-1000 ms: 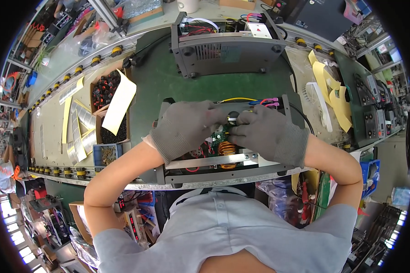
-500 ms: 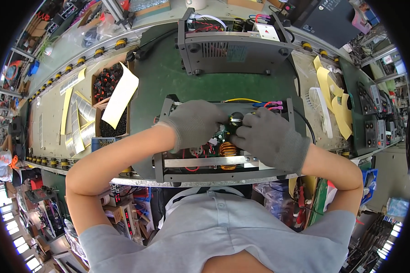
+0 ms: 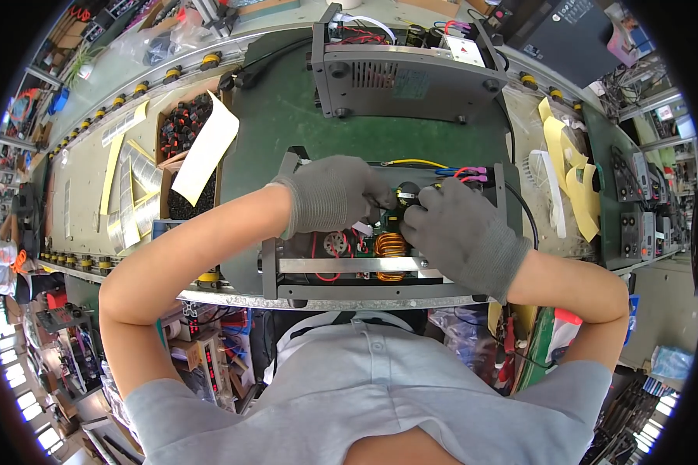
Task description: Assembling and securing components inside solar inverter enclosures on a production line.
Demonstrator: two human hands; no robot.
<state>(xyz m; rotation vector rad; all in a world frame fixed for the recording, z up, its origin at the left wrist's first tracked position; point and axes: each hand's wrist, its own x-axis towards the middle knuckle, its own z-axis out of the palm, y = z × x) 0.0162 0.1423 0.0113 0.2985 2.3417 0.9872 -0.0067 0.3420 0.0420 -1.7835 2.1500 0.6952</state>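
Observation:
An open electronics chassis (image 3: 341,293) with a metal crossbar (image 3: 349,265) lies in front of me. Both my hands wear grey knit gloves and reach into it. My left hand (image 3: 332,194) is closed, its fingertips pinched just left of a round black capacitor (image 3: 407,194). Whatever those fingers hold is hidden. On the capacitor's right side, my right hand (image 3: 459,231) has its fingers bent and drawn together, their tips close to it; what they grip cannot be made out. Below the hands show a copper-wound coil (image 3: 390,246) and a small round fan-like part (image 3: 335,244).
A second grey chassis (image 3: 411,81) stands farther back on the green mat (image 3: 279,108). To the left are a box of small black and red parts (image 3: 180,136) and yellow paper strips (image 3: 205,151). Purple wire connectors (image 3: 475,172) sit by my right hand. More yellow strips (image 3: 578,186) lie right.
My left hand has shifted slightly away from me, uncovering more of the fan-like part. The right hand stays beside the capacitor. The whole view has tilted a little.

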